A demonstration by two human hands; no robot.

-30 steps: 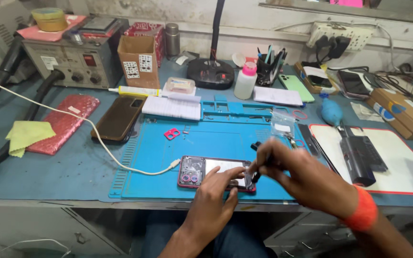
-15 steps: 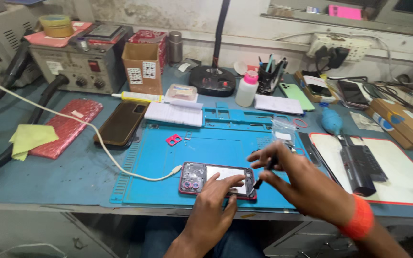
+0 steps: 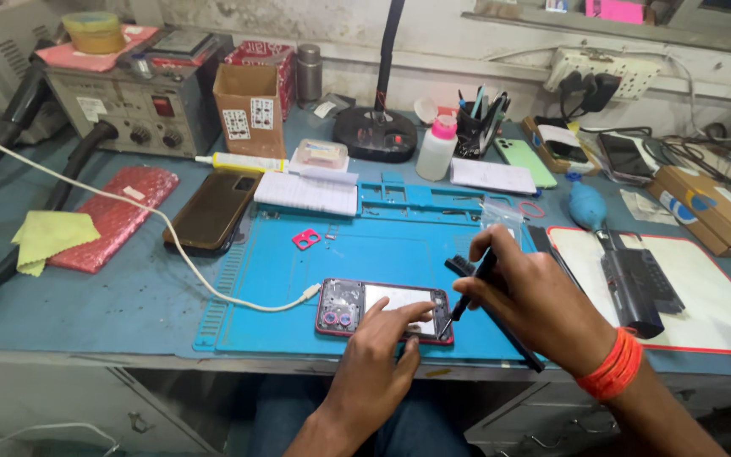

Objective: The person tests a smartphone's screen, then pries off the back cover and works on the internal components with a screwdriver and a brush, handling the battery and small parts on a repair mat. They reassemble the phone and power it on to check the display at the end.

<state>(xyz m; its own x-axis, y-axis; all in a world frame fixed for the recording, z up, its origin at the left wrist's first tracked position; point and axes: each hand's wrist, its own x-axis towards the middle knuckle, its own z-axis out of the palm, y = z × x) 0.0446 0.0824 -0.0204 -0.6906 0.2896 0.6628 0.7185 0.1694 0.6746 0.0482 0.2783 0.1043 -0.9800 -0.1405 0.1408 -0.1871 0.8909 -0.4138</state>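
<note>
An opened phone with a red frame lies face down on the blue repair mat, a white cable plugged into its left end. My left hand presses its fingertips on the phone's lower right part. My right hand, with an orange band at the wrist, holds a thin black tool like a pen, its tip touching the phone's right end. A second black tool lies under that hand.
A dark phone and red bubble wrap lie left of the mat, a small red part on it. A power supply, cardboard box, lamp base, white bottle, blue blower and a white mat surround it.
My right hand has drawn back and taken a pen grip, bringing the tool tip down onto the phone's right end. My left hand stays pressed on the phone.
</note>
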